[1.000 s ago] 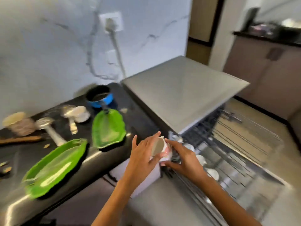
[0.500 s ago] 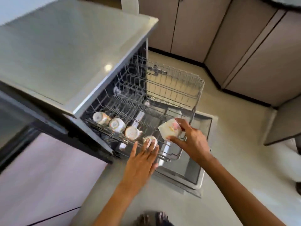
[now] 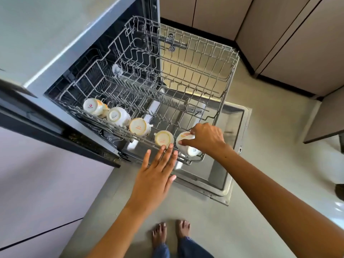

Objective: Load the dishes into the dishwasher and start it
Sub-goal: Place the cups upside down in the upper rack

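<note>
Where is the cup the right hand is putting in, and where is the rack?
cup (image 3: 193, 151), head view, on its white side below the fingers.
right hand (image 3: 207, 137), head view, on its back.
rack (image 3: 226, 86), head view, on its right wire wall.

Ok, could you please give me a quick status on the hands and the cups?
Right hand grips fifth cup at the upper rack front row. Left hand open, fingertips by the rack edge. Four cups upside down alongside. Nothing in the way.

White cups (image 3: 119, 116) with orange marks, grey rack (image 3: 195, 71)
</note>
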### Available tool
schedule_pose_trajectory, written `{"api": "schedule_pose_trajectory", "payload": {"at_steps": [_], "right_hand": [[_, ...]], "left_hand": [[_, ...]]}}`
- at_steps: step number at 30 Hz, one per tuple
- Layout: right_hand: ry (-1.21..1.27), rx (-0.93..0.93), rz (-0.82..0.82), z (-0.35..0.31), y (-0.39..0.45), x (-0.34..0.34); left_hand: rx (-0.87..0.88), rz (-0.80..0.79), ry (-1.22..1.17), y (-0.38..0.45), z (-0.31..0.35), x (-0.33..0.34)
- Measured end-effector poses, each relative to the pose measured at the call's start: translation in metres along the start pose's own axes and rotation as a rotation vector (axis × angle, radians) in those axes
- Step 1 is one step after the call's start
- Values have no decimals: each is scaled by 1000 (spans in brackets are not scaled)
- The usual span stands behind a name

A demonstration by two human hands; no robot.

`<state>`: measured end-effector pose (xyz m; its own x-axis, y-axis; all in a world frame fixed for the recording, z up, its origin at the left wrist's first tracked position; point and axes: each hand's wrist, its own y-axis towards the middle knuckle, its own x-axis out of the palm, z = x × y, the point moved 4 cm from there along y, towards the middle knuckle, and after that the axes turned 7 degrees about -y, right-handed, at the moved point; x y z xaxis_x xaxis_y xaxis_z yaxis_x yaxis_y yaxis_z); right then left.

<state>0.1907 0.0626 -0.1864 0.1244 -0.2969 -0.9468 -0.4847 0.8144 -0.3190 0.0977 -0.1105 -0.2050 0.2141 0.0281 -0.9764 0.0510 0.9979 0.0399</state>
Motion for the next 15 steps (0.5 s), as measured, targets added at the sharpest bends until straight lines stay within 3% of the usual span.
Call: {"api": "schedule_pose_trajectory", "payload": {"at_steps": [15], "right_hand": [[-334,-203,-284,-17,24,23]], "left_hand": [[-4,-22,-9,0,-2,0]]}}
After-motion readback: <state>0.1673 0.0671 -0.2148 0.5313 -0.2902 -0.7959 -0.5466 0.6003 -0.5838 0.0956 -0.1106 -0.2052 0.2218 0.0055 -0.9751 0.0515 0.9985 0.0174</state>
